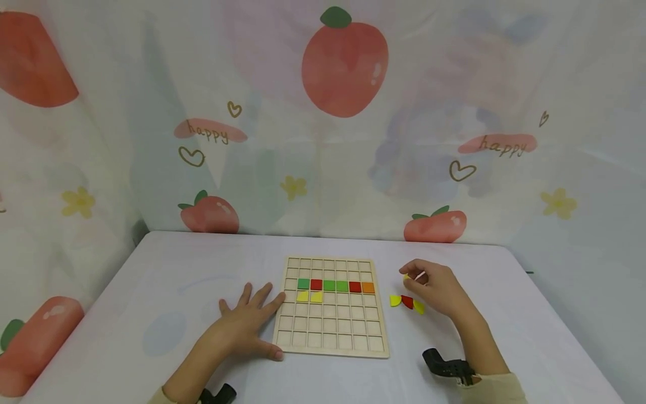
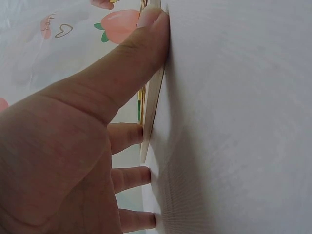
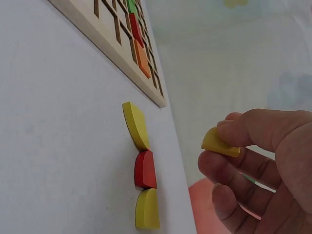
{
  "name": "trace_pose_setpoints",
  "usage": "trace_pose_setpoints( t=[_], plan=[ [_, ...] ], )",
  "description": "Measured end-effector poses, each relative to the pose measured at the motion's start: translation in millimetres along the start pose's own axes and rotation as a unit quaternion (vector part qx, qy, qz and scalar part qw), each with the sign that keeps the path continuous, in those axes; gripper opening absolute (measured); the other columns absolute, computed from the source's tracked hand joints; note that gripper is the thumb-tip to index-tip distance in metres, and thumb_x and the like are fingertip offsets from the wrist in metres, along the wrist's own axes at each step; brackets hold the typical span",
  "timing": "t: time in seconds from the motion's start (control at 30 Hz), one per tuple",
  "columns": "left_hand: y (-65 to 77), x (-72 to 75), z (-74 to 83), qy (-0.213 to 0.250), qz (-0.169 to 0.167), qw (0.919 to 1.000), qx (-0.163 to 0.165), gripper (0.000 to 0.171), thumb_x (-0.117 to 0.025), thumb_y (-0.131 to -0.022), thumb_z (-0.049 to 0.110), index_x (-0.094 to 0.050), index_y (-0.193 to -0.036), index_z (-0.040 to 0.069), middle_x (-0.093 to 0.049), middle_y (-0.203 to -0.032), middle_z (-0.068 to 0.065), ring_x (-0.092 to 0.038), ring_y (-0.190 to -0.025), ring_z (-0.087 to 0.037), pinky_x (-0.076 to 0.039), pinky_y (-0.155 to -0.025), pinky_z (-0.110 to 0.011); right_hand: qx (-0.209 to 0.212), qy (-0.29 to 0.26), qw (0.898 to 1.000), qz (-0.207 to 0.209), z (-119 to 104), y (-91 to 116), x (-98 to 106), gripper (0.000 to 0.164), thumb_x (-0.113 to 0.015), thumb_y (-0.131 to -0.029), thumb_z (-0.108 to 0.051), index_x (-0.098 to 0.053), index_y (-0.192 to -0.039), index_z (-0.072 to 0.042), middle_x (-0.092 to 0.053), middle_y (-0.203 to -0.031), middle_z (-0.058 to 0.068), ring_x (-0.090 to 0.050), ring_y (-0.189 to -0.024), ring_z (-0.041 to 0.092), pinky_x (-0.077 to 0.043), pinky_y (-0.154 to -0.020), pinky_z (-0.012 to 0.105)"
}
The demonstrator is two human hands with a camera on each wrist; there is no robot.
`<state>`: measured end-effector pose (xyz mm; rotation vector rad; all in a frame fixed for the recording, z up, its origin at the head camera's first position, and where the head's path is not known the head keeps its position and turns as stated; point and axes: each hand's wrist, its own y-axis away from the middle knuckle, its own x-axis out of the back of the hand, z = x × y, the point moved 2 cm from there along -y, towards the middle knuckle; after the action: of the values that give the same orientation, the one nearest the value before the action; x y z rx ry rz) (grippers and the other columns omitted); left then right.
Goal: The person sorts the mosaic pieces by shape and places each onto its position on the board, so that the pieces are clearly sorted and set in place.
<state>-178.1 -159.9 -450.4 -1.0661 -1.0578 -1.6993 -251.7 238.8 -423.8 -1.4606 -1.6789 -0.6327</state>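
A wooden grid board point(image 1: 330, 325) lies on the table. One of its rows carries green, red and orange square tiles, and two yellow tiles point(image 1: 309, 296) sit just below the left end of that row. My left hand point(image 1: 241, 328) rests with fingers spread at the board's left side, thumb at its near corner and a fingertip at its edge. To the right of the board, my right hand point(image 1: 438, 289) pinches a yellow quarter-circle piece point(image 3: 218, 143) between thumb and fingers, above the table. Beside that hand lie a red quarter-circle piece point(image 3: 145, 169) and two yellow ones point(image 3: 136, 126).
The white table point(image 1: 202, 258) reaches back to a printed cloth backdrop point(image 1: 343, 168) with fruit, hearts and flowers. Black wrist-worn devices point(image 1: 446, 365) sit on both forearms, close over the table's near part.
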Motion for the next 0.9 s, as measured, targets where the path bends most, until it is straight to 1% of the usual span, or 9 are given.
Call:
trace_pose_setpoints(
  t=[0.37,0.6,0.73,0.9],
  plan=[
    [-0.3,-0.5,-0.4,0.001,0.0,1.0,0.003,0.116,-0.08,-0.057,0.075,-0.036,-0.155,0.032,-0.022,-0.166,-0.008,-0.009,-0.15,-0.051,-0.008,-0.095,-0.089,0.019,-0.025,1.0,-0.006,-17,-8,-6,0.018,-0.069,-0.092,-0.015,-0.071,-0.11,-0.011,-0.068,-0.094,-0.001,-0.061,-0.08,0.016,-0.054,-0.069,0.026],
    [-1.5,-2.0,-1.2,-0.004,0.005,1.0,-0.002,0.115,-0.08,-0.057,0.075,-0.037,-0.155,0.031,-0.024,-0.165,-0.009,-0.011,-0.149,-0.052,-0.009,-0.094,-0.09,0.021,-0.048,0.999,-0.005,-29,-12,-12,0.019,-0.07,-0.092,-0.014,-0.071,-0.11,-0.011,-0.067,-0.094,0.001,-0.061,-0.076,0.016,-0.053,-0.064,0.027],
    [-2.2,-2.3,-1.9,-0.003,0.006,1.0,-0.004,0.116,-0.08,-0.057,0.075,-0.037,-0.155,0.031,-0.023,-0.165,-0.009,-0.01,-0.149,-0.052,-0.009,-0.094,-0.09,0.02,-0.051,0.998,-0.009,-36,-14,-17,0.018,-0.069,-0.092,-0.014,-0.071,-0.11,-0.012,-0.067,-0.095,0.0,-0.06,-0.077,0.015,-0.053,-0.067,0.028],
    [-2.8,-1.7,-2.5,-0.007,0.006,0.9999,-0.006,0.116,-0.079,-0.057,0.076,-0.036,-0.156,0.032,-0.022,-0.166,-0.008,-0.009,-0.149,-0.052,-0.009,-0.094,-0.089,0.033,-0.06,0.998,-0.009,-46,-17,-22,0.017,-0.07,-0.091,-0.013,-0.072,-0.108,-0.012,-0.067,-0.094,-0.001,-0.06,-0.079,0.016,-0.052,-0.07,0.031]
  ],
)
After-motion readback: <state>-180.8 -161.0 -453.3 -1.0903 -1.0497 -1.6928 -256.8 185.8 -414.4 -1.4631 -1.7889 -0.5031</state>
